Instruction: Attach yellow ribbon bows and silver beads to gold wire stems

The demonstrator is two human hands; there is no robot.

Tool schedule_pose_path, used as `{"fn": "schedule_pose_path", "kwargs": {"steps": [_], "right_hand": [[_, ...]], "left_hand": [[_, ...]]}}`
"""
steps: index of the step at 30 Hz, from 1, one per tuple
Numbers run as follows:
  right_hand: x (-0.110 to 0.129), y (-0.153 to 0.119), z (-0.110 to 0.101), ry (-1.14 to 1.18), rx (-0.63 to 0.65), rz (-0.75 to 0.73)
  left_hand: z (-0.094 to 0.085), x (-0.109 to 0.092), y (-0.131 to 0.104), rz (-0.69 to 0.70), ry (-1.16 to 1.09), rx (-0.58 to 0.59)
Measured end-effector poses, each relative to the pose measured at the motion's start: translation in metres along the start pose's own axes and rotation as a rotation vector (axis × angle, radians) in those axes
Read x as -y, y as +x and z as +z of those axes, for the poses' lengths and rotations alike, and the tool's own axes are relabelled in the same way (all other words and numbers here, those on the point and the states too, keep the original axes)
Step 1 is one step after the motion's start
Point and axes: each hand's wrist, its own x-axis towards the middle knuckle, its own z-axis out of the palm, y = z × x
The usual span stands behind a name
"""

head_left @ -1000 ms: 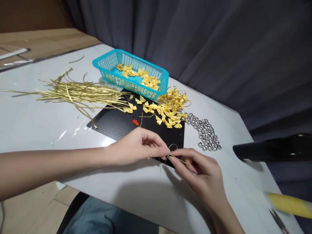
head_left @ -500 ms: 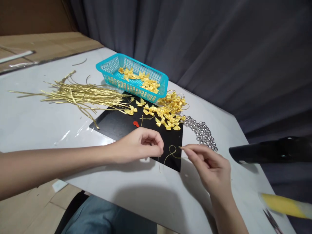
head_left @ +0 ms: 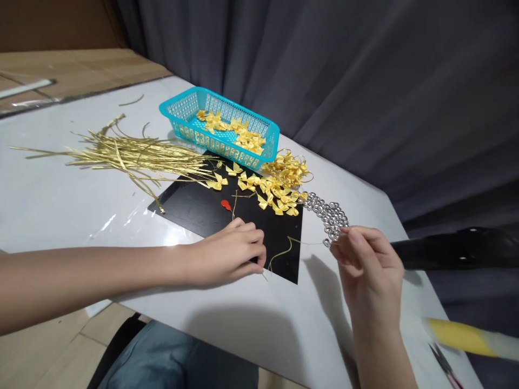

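My right hand [head_left: 373, 267] is raised over the right part of the table, thumb and fingers pinched on one end of a thin gold cord [head_left: 290, 246]. One silver bead [head_left: 326, 243] shows just left of its fingertips; whether it is on the cord I cannot tell. Curled over the near edge of a black mat [head_left: 190, 208], my left hand [head_left: 235, 251] has its fingers closed at the cord's other end, its grip partly hidden. Silver beads [head_left: 326, 213] lie in a heap just beyond my right hand. Yellow ribbon bows [head_left: 279, 194] are spread over the mat's far part.
A turquoise basket [head_left: 178, 127] with more bows stands at the back. Gold cords [head_left: 138, 154] lie bundled at left, a red piece [head_left: 226, 205] on the mat. A black object [head_left: 454, 248], a yellow-handled tool [head_left: 458, 335] and scissors tips [head_left: 441, 359] are at right.
My right hand has moved right and away, up to the silver beads, drawing the cord straighter. My left hand has lowered slightly and turned knuckles up.
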Motion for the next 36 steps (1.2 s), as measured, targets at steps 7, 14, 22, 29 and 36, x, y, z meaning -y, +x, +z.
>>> {"fn": "schedule_pose_path", "kwargs": {"steps": [7, 14, 22, 29, 36], "right_hand": [[-0.004, 0.035, -0.03, 0.146, -0.221, 0.034], [-0.018, 0.06, -0.09, 0.081, -0.291, 0.068], [-0.024, 0.069, -0.124, -0.067, -0.255, -0.069], [-0.025, 0.068, -0.129, -0.062, -0.303, -0.096], [-0.02, 0.068, -0.134, -0.054, -0.343, -0.105]], "left_hand": [[-0.001, 0.003, 0.0, -0.027, -0.006, 0.007], [-0.009, 0.004, 0.004, -0.08, 0.027, -0.046], [-0.007, 0.002, 0.003, -0.084, 0.043, 0.002], [-0.01, 0.001, 0.004, -0.09, 0.028, -0.041], [-0.013, 0.001, 0.005, -0.085, 0.012, -0.024]]}}
